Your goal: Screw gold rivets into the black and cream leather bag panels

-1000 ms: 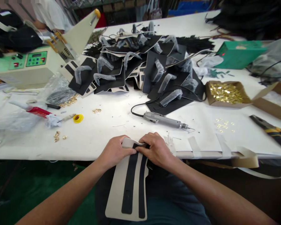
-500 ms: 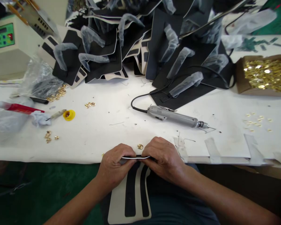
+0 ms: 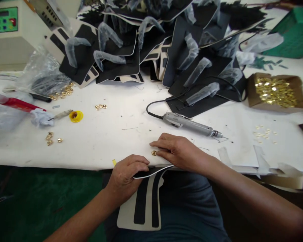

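The left hand [image 3: 128,173] grips the flap [image 3: 147,208] by its bent top and hides part of that edge. The flap is over the person's lap, at the table [image 3: 116,141] edge. The right hand [image 3: 180,149] has its fingertips at a gold clip [image 3: 154,153] on the table; I cannot tell if they pinch it. The frame cuts off the machine [image 3: 5,23] and the pile [image 3: 118,69].
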A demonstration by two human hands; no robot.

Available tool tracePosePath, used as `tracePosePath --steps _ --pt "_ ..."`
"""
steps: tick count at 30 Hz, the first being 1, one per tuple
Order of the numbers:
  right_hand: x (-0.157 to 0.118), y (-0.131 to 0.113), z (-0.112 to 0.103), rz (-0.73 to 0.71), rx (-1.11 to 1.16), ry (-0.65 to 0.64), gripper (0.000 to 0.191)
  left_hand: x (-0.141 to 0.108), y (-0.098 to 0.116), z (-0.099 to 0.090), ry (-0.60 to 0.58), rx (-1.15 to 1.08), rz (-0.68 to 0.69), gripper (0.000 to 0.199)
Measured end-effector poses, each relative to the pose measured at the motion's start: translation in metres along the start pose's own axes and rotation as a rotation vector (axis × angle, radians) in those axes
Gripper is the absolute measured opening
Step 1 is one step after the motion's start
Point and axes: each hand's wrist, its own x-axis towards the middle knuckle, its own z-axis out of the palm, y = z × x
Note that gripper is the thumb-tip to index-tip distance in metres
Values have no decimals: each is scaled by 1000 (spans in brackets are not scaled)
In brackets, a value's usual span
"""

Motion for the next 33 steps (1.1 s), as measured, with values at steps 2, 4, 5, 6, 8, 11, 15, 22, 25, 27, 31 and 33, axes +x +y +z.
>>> tracePosePath --steps 2,4,5,6,8,11,15,22,25,27,31,33 --pt "2 -4 -1 -34 -70 -59 24 -2 0 -1 7 -15 23 24" --pt "2 -8 -1 -37 -120 -92 19 -4 -1 -2 23 -19 47 24" --pt "2 -9 -1 -34 -136 -95 16 -4 -1 -2 30 -20 51 23" --pt "2 -11 0 -29 -147 -90 13 -5 -1 -2 34 -24 51 22" --pt "1 -14 1 -9 -151 -66 8 -7 -1 -2 33 -44 43 21" --pt "1 -21 3 40 -80 -50 6 -9 1 -3 34 -81 34 22" --pt "3 -34 3 153 213 -49 3 -10 6 -6 63 -90 44 21" --pt "0 -41 14 258 578 19 15 -11 13 -12 119 -57 64 19" --pt "-2 -42 13 243 607 -26 16 -8 18 -15 138 -44 149 19" --pt "-4 -44 8 192 600 -91 16 -6 22 -18 133 -41 197 19" --pt "-11 -50 -6 70 560 -172 16 -7 31 -23 96 -51 185 19" --pt "-15 -52 -11 50 547 -184 16 -9 34 -24 83 -47 188 19"
